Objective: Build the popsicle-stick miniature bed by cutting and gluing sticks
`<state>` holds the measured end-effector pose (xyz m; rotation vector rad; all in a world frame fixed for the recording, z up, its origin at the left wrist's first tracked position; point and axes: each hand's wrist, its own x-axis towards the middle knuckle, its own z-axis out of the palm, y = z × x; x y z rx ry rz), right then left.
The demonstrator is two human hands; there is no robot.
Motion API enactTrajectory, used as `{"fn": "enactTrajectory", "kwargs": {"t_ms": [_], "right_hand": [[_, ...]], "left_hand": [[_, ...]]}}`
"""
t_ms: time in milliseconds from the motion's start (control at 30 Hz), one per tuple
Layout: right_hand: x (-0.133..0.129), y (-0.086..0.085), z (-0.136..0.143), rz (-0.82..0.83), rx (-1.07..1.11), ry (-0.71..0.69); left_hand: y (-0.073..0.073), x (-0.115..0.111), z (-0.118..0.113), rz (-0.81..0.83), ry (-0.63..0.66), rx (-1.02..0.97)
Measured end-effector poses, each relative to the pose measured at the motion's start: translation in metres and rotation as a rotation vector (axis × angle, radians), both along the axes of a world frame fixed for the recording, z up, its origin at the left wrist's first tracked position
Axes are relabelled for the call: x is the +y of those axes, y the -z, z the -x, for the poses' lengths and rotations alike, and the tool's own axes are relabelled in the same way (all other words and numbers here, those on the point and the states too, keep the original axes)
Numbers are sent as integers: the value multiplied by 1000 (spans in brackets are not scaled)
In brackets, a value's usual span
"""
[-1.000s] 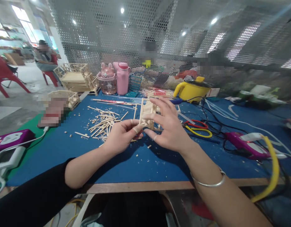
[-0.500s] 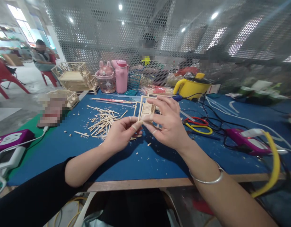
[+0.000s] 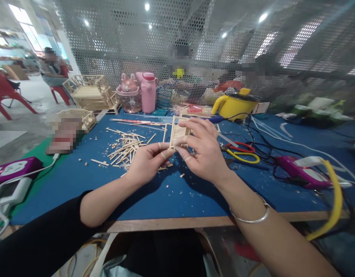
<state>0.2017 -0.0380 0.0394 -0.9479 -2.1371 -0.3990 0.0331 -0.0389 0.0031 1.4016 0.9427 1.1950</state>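
Between my hands, just above the blue table mat point(image 3: 154, 207), is a small frame of thin wooden sticks point(image 3: 179, 132) with a slatted panel. My left hand point(image 3: 147, 161) pinches its lower left corner between thumb and fingers. My right hand point(image 3: 204, 148) grips the frame from the right, thumb and index finger close to that same corner; its palm and fingers hide much of the right side. Pale tape wraps some of my fingertips. Left of the frame lies a loose pile of short wooden sticks point(image 3: 128, 148), with small offcuts around it.
Larger stick models point(image 3: 92, 96) and a phone point(image 3: 63, 134) stand at the left. Behind are a pink bottle point(image 3: 148, 92), a pink basket point(image 3: 128, 100) and a yellow pot point(image 3: 236, 105). Scissors with red and yellow handles point(image 3: 243, 154), cables and a purple power strip point(image 3: 301, 173) lie right.
The stick frame has turned slightly, showing more of its slatted panel. My right thumb and index finger have shifted a little near the lower corner; my left hand stays nearly still.
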Motion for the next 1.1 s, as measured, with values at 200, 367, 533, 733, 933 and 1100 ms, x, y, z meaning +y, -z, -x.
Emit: {"fn": "enactTrajectory", "kwargs": {"t_ms": [200,367,533,733,933,1100], "right_hand": [[-2,0,1,16,9,-8],[-3,2,2,-2,13,8],[-4,2,4,-17,4,5],[-5,1,4,6,11,12],[-4,0,2,21,-37,65],[-1,3,1,8,-21,21]], "left_hand": [[-2,-2,0,-24,13,12],[-4,-3,2,-33,18,7],[-5,-6,1,-53,3,32],[-6,-6,-1,-37,-19,39],[-5,-7,-1,-42,-24,60],[-6,-9,-1,-30,-44,56]]}}
